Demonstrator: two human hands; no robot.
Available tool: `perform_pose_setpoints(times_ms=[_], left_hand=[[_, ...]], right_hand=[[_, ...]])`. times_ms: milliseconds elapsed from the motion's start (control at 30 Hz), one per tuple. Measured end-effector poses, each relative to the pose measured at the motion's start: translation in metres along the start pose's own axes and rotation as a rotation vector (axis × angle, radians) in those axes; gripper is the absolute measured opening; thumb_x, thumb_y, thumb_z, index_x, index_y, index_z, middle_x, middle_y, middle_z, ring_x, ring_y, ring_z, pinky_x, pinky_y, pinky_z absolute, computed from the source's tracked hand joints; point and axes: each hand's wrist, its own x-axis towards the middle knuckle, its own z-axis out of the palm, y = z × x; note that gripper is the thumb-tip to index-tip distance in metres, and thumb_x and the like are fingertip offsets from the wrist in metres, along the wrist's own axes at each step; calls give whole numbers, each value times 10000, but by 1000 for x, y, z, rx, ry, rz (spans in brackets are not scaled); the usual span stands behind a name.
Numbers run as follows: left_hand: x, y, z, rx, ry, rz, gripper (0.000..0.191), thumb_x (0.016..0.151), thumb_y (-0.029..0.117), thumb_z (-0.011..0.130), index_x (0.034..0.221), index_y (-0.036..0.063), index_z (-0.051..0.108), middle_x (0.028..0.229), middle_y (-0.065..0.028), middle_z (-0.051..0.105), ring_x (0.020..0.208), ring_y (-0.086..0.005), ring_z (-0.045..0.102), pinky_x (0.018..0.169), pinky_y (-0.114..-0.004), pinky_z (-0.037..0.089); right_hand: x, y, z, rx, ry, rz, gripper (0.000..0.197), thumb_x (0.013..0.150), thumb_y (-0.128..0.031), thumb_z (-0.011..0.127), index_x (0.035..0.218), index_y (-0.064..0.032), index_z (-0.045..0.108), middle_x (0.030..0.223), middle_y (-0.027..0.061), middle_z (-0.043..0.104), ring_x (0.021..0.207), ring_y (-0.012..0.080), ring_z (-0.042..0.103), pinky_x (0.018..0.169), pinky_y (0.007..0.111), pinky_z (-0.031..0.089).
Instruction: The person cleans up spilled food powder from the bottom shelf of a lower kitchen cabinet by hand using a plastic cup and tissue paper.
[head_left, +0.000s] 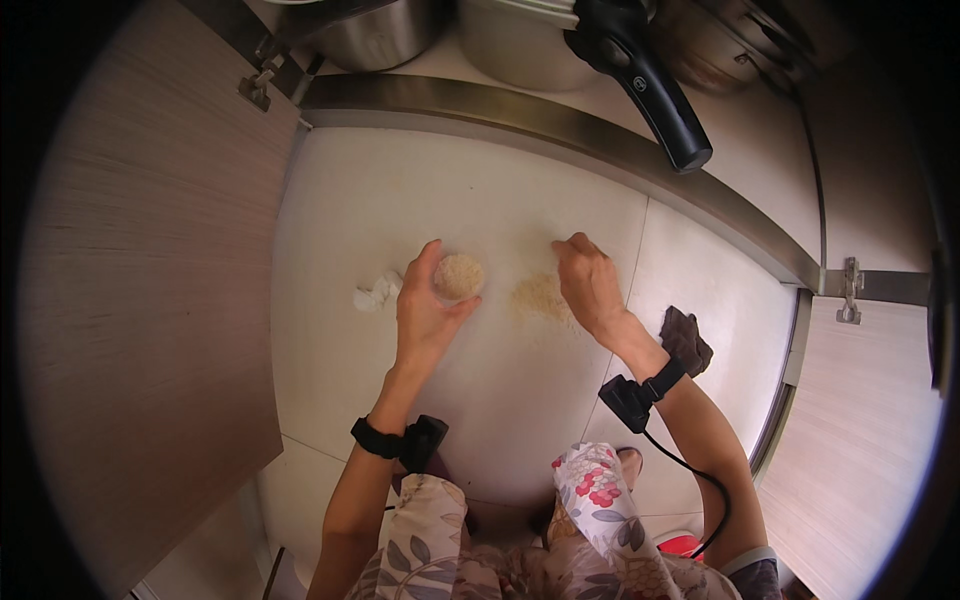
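Observation:
My left hand (429, 300) is curled around a small round cup of rice (458, 277) on the tiled floor. A loose patch of rice grains (538, 297) lies on the floor to the right of the cup. Beside that patch is my right hand (586, 279), its fingers drawn together; whether anything is pinched between them cannot be seen. A crumpled white tissue or cloth (377, 292) lies just left of my left hand. To the right of my right wrist rests a crumpled dark brown cloth (685, 341).
An open cabinet door (157, 277) stands at the left, another cabinet door (855, 420) at the right. Beyond the metal cabinet edge (480, 112) are a steel pot (375, 37), a pressure cooker (517, 45) whose black handle (664, 112) juts out over the edge, and further metal cookware (724, 49).

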Motion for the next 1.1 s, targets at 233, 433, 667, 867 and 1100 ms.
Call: perform_pose_setpoints(times_ms=[233,433,667,867,1100], left_hand=[[-4,5,1,-6,-14,-78,900,713,26,870,1495,49,424,1447,-174,539,1359,-291,508,1097,-401,440],[-8,1,-4,-14,19,-82,852,707,43,857,1452,-18,447,1401,-188,549,1302,-296,544,1085,-383,454],[-10,11,2,-40,10,-77,903,722,20,864,1501,39,408,1440,-172,545,1347,-290,516,1105,-390,428],[-3,11,6,-62,-20,-60,901,731,33,869,1505,46,406,1442,-172,542,1350,-283,512,1104,-400,432],[1,9,-5,-30,-15,-64,851,721,39,855,1458,-14,435,1427,-178,531,1325,-297,523,1093,-387,451]], right_hand=[[71,0,19,170,212,-347,428,783,138,540,1183,35,651,1145,183,648,1081,355,613,925,412,535],[69,-22,27,195,73,-504,461,786,135,539,1219,15,644,1231,165,645,1173,342,598,952,406,540],[-2,0,-6,145,-105,-548,385,745,93,615,1118,24,681,1145,157,669,1067,327,640,876,388,569],[29,31,-9,95,217,-333,392,757,135,560,1125,41,655,1136,182,655,1044,372,625,907,422,526],[38,15,-2,77,119,-200,486,753,171,523,1206,34,632,1195,207,634,1155,381,581,975,436,485]])
